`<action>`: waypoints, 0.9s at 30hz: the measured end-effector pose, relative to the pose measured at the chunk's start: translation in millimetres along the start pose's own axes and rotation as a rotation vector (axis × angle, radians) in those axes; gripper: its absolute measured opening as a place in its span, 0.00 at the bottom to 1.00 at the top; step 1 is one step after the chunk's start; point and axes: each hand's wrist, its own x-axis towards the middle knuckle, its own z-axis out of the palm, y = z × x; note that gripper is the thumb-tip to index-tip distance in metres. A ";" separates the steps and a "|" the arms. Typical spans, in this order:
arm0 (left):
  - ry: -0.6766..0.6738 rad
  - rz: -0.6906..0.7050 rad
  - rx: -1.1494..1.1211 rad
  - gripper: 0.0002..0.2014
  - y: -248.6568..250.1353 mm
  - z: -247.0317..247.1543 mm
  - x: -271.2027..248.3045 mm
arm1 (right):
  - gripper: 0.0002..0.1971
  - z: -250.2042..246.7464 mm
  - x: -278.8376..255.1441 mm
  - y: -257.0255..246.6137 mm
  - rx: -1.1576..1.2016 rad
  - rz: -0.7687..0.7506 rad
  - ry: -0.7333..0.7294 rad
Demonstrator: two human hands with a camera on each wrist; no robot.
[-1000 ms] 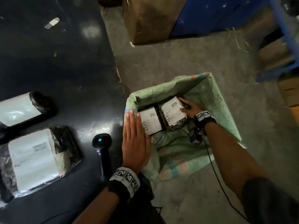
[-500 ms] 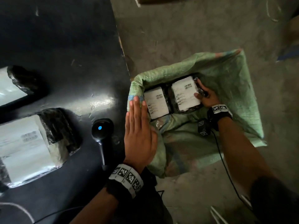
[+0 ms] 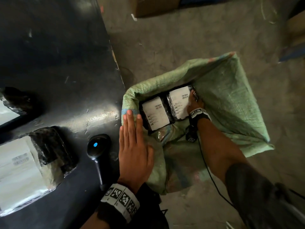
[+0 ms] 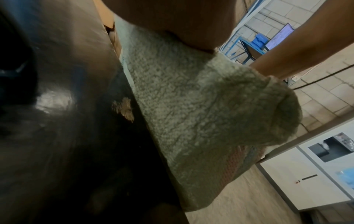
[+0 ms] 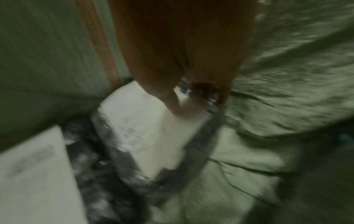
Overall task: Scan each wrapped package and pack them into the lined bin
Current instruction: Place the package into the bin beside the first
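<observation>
A bin lined with a green woven sack [image 3: 231,100] stands on the floor beside the black table. Two black-wrapped packages with white labels lie side by side at its far end. My right hand [image 3: 193,103] reaches in and grips the right edge of the right package [image 3: 178,101]. In the blurred right wrist view the thumb lies on that package's label [image 5: 145,133], fingers curled under the edge. The left package [image 3: 156,115] lies free. My left hand [image 3: 132,129] lies flat with straight fingers on the liner's near-left rim [image 4: 201,106].
A black handheld scanner [image 3: 99,146] with a blue light lies on the table [image 3: 66,63] just left of my left hand. Two more wrapped packages [image 3: 24,171] [image 3: 9,104] lie at the table's left edge. Cardboard boxes [image 3: 156,5] stand on the floor beyond.
My right hand has pushed the right package toward the bin's far wall, level with the left one. The left hand stays flat on the rim.
</observation>
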 end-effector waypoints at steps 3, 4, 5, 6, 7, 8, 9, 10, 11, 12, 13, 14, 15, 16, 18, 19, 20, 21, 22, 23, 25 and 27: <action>0.006 0.013 0.054 0.44 0.6 -1.7 1.8 | 0.39 -12.4 0.1 -18.6 -0.008 0.115 -0.079; 0.007 0.017 0.069 0.43 1.1 -2.1 1.7 | 0.39 -18.8 -1.1 -22.6 -0.011 0.106 -0.112; 0.007 0.017 0.080 0.43 1.4 -2.9 1.7 | 0.39 -27.9 -4.1 -26.3 -0.014 0.075 -0.142; 0.004 0.014 0.087 0.42 1.7 -4.4 1.5 | 0.37 -38.7 -9.3 -29.6 -0.015 0.035 -0.167; -0.002 0.012 0.093 0.42 2.2 -6.7 1.6 | 0.35 -52.7 -16.7 -32.9 0.004 -0.010 -0.172; -0.012 0.017 0.104 0.41 2.5 -9.7 2.4 | 0.32 -69.1 -27.5 -37.0 0.051 -0.055 -0.151; -0.026 0.034 0.118 0.40 2.4 -14.4 3.5 | 0.30 -87.9 -42.3 -42.7 0.112 -0.099 -0.137; -0.039 0.064 0.119 0.38 1.4 -20.2 4.7 | 0.28 -107.9 -61.5 -48.9 0.175 -0.149 -0.133; -0.046 0.100 0.094 0.36 -1.2 -26.9 6.1 | 0.26 -128.8 -84.5 -55.3 0.230 -0.204 -0.129; -0.046 0.131 0.046 0.33 -6.0 -34.8 7.2 | 0.25 -145.4 -107.0 -59.6 0.280 -0.251 -0.122; -0.043 0.148 -0.012 0.30 -12.1 -44.2 8.5 | 0.24 -161.1 -131.7 -63.6 0.315 -0.290 -0.111; -0.041 0.150 -0.063 0.28 -19.2 -54.9 8.5 | 0.24 -174.6 -159.2 -68.3 0.339 -0.327 -0.084; -0.032 0.146 -0.102 0.27 -26.7 -67.2 6.9 | 0.25 -184.7 -187.3 -74.7 0.367 -0.371 -0.040; -0.010 0.135 -0.125 0.27 -34.4 -80.7 3.1 | 0.25 -190.2 -214.4 -82.6 0.407 -0.434 0.013; 0.062 0.088 -0.141 0.26 -51.2 -108.2 -9.8 | 0.23 -191.2 -266.2 -102.4 0.546 -0.563 0.084; 0.111 0.059 -0.151 0.24 -60.9 -122.4 -19.6 | 0.23 -186.1 -287.5 -114.1 0.610 -0.621 0.094; 0.164 0.032 -0.166 0.24 -71.9 -135.5 -30.4 | 0.23 -177.8 -304.2 -126.7 0.649 -0.669 0.095; 0.224 0.003 -0.175 0.23 -84.5 -148.7 -43.9 | 0.24 -168.1 -319.5 -140.6 0.658 -0.711 0.092; 0.288 -0.027 -0.175 0.22 -99.1 -160.0 -58.9 | 0.25 -156.1 -332.0 -153.8 0.650 -0.740 0.083; 0.358 -0.055 -0.164 0.20 -114.1 -170.4 -74.9 | 0.24 -142.6 -341.6 -166.1 0.633 -0.753 0.060; 0.477 -0.134 -0.108 0.19 -147.8 -186.8 -110.9 | 0.26 -112.5 -354.9 -185.6 0.574 -0.751 -0.009; 0.548 -0.249 -0.030 0.22 -185.5 -197.3 -147.1 | 0.31 -84.8 -359.6 -200.6 0.481 -0.712 -0.085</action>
